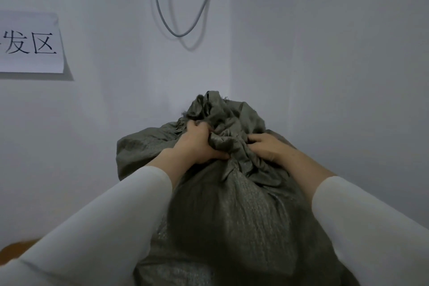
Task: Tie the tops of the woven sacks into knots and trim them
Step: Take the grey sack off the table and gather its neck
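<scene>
Together L hand (197,146) & R hand (270,150) grip sack top (224,116); sign (30,62): "发区".

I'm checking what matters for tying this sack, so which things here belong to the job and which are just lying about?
For the job: woven sack; its bunched top; left hand and right hand, both gripping that top.
Lying about: paper sign with printed characters; looped cable hanging above; brown object at lower left, too cut off to identify.
</scene>
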{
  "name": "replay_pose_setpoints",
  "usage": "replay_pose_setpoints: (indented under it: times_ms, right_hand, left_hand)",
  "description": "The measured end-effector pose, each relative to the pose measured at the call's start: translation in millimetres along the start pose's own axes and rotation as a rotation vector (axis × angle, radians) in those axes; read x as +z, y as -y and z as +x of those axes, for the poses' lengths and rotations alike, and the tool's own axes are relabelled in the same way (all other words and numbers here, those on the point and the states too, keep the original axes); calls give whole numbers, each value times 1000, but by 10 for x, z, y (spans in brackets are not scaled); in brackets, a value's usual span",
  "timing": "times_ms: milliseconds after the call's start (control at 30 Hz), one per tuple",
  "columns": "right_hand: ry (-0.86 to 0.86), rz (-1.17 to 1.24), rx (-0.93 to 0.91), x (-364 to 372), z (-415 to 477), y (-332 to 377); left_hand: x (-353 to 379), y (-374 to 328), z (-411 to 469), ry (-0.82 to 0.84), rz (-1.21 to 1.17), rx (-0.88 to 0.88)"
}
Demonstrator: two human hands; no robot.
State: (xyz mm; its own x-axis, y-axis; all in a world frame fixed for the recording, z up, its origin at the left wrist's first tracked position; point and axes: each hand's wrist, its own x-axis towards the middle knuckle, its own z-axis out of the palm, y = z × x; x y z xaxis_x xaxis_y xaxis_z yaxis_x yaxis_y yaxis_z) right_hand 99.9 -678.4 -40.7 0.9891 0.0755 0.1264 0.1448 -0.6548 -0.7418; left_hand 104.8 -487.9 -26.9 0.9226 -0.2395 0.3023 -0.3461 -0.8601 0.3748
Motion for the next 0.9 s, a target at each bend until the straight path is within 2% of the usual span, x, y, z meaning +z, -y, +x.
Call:
replay_pose_setpoints:
  times_ms: [100, 167, 233, 333, 400, 467, 500, 667, 800, 900]
  right_hand:
    - [-2, -17, 24, -41, 34, -11]
    - [32, -20, 44, -104, 27, -17]
    - [21, 26, 12, -162, 6, -28]
    - [-180, 266, -10, -277, 26, -191]
    - [-274, 162, 33, -356, 72, -343]
    - [-210, -115, 103, -384, 133, -487]
    - [-158, -180, 123, -374, 167, -544]
    - [-90, -35, 182, -336, 258, -676]
    - [-61, -157, 296, -357, 263, -718]
    - [-142, 40, 196, -362, 246, -718]
  left_hand:
    - [-29, 45, 61, -118, -85, -42]
    - [-43, 37, 144, -52, -12, -23]
    - [-41, 15, 248, 97, 70, 35]
    - [8, -19, 362, 223, 103, 83]
    - [39, -31, 381, 219, 102, 56]
    - [57, -17, 363, 206, 71, -10]
    - [60, 2, 351, 201, 74, -52]
    - [38, 106, 309, 212, 238, -198]
    - [12, 174, 295, 289, 75, -231]
    - [63, 245, 280, 236, -64, -176]
